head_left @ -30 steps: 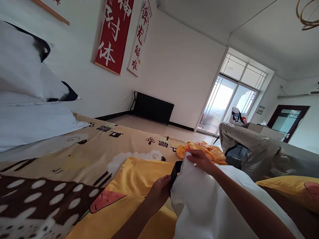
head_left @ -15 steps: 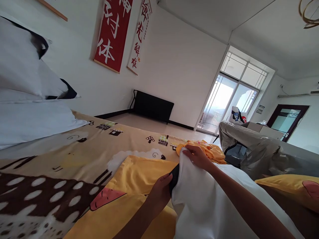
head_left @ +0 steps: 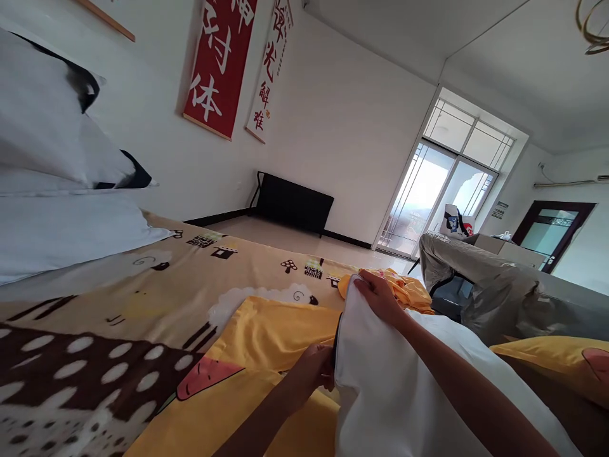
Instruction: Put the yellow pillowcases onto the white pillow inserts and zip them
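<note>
Both hands are on the white pillow (head_left: 394,393), lying near-right on the bed. Right hand (head_left: 378,295) pinches its far top corner, left hand (head_left: 311,371) grips the left edge beside the yellow cover (head_left: 266,336).

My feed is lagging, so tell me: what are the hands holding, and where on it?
Both hold the white fabric pillow: the right hand grips its top corner, the left hand its dark-trimmed side edge lower down.

The white pillow (head_left: 380,393) is plump, lying lengthwise over a yellow cover (head_left: 266,330). A dark strip (head_left: 337,336) shows along its left edge.
</note>
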{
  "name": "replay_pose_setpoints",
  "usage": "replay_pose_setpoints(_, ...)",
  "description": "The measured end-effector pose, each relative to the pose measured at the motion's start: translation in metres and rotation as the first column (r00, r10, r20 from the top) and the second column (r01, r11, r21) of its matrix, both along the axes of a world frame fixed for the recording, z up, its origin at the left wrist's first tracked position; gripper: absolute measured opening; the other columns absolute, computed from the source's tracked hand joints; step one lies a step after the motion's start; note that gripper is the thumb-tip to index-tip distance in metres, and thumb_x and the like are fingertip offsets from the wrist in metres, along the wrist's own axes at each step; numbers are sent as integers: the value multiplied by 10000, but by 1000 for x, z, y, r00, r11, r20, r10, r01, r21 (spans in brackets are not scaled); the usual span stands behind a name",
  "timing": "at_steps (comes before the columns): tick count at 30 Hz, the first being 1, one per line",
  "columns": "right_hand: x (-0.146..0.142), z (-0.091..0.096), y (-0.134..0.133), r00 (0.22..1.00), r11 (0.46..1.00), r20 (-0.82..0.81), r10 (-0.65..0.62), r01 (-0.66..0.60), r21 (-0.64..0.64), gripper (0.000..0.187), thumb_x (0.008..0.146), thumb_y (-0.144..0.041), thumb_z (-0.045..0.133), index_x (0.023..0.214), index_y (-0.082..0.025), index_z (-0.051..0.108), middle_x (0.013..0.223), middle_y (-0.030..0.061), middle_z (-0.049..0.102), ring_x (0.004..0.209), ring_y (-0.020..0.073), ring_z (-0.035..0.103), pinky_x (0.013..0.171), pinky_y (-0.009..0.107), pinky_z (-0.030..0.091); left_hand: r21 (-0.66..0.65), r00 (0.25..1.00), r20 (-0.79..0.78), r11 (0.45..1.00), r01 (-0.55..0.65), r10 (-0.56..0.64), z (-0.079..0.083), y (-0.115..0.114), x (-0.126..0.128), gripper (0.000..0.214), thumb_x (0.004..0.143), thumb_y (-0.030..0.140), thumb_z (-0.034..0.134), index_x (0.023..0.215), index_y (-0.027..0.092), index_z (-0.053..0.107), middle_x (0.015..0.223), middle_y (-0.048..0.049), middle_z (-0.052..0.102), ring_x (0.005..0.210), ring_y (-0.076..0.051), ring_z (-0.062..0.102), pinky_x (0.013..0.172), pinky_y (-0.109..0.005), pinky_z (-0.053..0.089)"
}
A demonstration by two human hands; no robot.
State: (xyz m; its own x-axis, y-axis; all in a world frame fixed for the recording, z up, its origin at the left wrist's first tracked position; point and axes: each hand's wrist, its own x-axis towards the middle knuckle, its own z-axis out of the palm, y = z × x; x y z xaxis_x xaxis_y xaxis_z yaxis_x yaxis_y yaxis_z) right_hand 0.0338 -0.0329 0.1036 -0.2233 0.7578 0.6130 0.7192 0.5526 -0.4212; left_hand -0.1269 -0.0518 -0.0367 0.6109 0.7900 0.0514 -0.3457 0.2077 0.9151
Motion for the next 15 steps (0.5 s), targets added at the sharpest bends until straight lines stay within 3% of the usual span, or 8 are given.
replay_pose_setpoints(2,0,0,-1,998,1000,-53,-16,17,19,330,844,-442,432,631,-212,332,581,-55,298,574,109,316,547,242,266,94,985,-54,983,-160,166,-4,5,1,244,652,364,630,718,141,556,694,-31,561,562,-115,460,524,-234,337)
replay_pose_setpoints(3,0,0,-2,997,1000,-81,-20,22,22,337,845,-450,428,629,-213,323,582,-56,284,571,108,310,540,240,264,199,953,-55,939,-281,297,-5,6,2,312,628,322,658,874,144,582,877,-68,609,673,-138,519,581,-242,377)
replay_pose_setpoints(4,-1,0,-2,995,1000,-101,-17,19,17,343,844,-459,425,628,-214,318,585,-57,275,569,106,304,532,238,262,333,903,-31,857,-394,428,-6,7,2,476,616,283,675,1060,166,551,1081,-94,589,822,-165,550,665,-256,411)
replay_pose_setpoints(6,-2,0,-5,995,1000,-103,12,-14,-17,344,842,-467,423,632,-213,324,592,-57,277,566,102,303,523,232,265,593,796,54,622,-511,603,-5,5,3,688,654,248,659,1292,210,405,1328,-116,468,1089,-210,506,847,-305,417)
replay_pose_setpoints(7,-4,-1,-6,996,999,-86,31,-35,-41,339,840,-465,424,634,-212,331,594,-57,285,565,101,305,521,230,269,680,767,86,525,-511,636,-5,2,3,638,700,246,623,1299,203,409,1331,-121,476,1134,-217,493,895,-322,406)
replay_pose_setpoints(8,-5,-2,-8,997,997,-64,48,-53,-63,334,839,-460,427,634,-212,334,594,-57,294,564,99,307,521,228,270,727,758,97,474,-497,645,-4,0,4,517,743,234,574,1247,193,466,1274,-118,531,1118,-210,513,909,-321,405)
replay_pose_setpoints(11,-12,-4,-12,997,993,-23,72,-74,-89,319,839,-430,424,629,-211,325,584,-60,308,553,94,307,516,225,264,725,708,94,439,-531,700,-5,-7,2,243,800,204,458,998,170,595,992,-83,669,899,-168,610,806,-262,454)
replay_pose_setpoints(15,-14,-6,-12,998,999,-49,27,-28,-31,305,839,-398,420,620,-213,316,562,-62,304,544,94,308,514,227,258,650,618,55,442,-618,784,-7,-5,-4,320,829,290,431,1083,155,571,952,-68,685,838,-173,635,743,-240,466)
